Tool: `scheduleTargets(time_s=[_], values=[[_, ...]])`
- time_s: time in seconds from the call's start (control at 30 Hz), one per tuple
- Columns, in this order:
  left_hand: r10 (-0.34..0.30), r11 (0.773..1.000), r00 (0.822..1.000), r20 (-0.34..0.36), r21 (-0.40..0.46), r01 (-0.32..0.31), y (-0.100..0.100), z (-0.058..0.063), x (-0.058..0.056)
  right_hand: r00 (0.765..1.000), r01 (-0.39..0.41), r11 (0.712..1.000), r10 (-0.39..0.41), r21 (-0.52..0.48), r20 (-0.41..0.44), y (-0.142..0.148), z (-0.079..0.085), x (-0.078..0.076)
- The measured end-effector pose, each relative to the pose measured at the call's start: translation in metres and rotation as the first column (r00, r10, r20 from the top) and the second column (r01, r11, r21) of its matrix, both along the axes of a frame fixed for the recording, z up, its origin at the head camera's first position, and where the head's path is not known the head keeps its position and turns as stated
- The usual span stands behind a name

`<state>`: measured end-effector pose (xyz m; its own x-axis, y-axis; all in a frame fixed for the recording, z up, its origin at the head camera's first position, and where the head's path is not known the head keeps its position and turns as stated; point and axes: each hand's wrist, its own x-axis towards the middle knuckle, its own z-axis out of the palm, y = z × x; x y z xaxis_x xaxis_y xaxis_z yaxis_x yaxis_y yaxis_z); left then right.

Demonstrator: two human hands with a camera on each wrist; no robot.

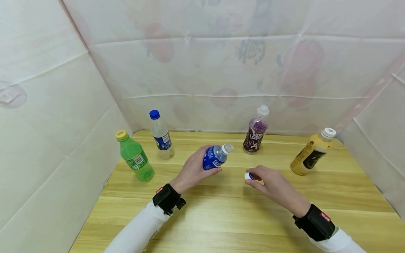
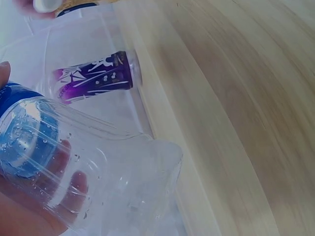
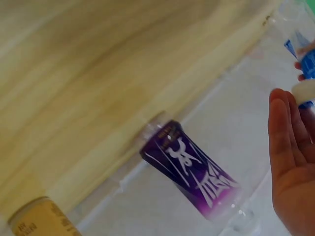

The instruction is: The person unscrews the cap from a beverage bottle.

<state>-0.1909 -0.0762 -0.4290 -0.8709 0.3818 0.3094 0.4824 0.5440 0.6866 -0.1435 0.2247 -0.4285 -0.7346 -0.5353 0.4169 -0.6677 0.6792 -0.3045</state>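
My left hand (image 1: 196,167) grips a clear plastic bottle (image 1: 215,157) round its blue label. The bottle leans to the right, its whitish neck pointing toward my right hand. Water drops cling inside its clear lower part in the left wrist view, with fingers visible through the plastic. To the right of that neck, my right hand (image 1: 272,184) pinches a small white bottle cap (image 1: 248,176) between thumb and fingers, a gap away from the bottle. In the right wrist view the cap (image 3: 304,91) shows at the fingertips.
Around the wooden table (image 1: 202,218) stand a green bottle (image 1: 136,158) with a yellow cap, a clear bottle (image 1: 162,140) with a blue cap, a purple bottle (image 1: 254,135) and a yellow bottle (image 1: 310,154). White sheeting (image 1: 202,70) walls the back and sides.
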Motion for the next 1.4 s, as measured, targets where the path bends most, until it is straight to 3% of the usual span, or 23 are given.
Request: scheduleTargets(time_s=[0.4, 0.83, 1.23, 1.4], values=[[0.025, 1.0, 1.0, 0.002, 0.005, -0.025, -0.008, 0.001, -0.002, 0.985, -0.064, 0.975, 0.028, 0.213, 0.169, 0.0, -0.019, -0.001], [0.042, 0.999, 0.999, -0.003, 0.016, -0.042, -0.01, 0.0, -0.002, 0.951, -0.074, 0.975, 0.006, 0.21, 0.309, 0.0, -0.031, -0.005], [0.065, 0.99, 0.997, 0.047, 0.122, -0.07, -0.011, 0.002, -0.006, 0.943, -0.084, 0.971, 0.005, 0.224, 0.332, 0.002, -0.033, -0.007], [0.102, 0.974, 0.993, 0.057, 0.196, -0.111, -0.008, 0.003, -0.011, 0.954, -0.029, 0.977, -0.037, 0.213, 0.296, 0.007, -0.028, -0.008]])
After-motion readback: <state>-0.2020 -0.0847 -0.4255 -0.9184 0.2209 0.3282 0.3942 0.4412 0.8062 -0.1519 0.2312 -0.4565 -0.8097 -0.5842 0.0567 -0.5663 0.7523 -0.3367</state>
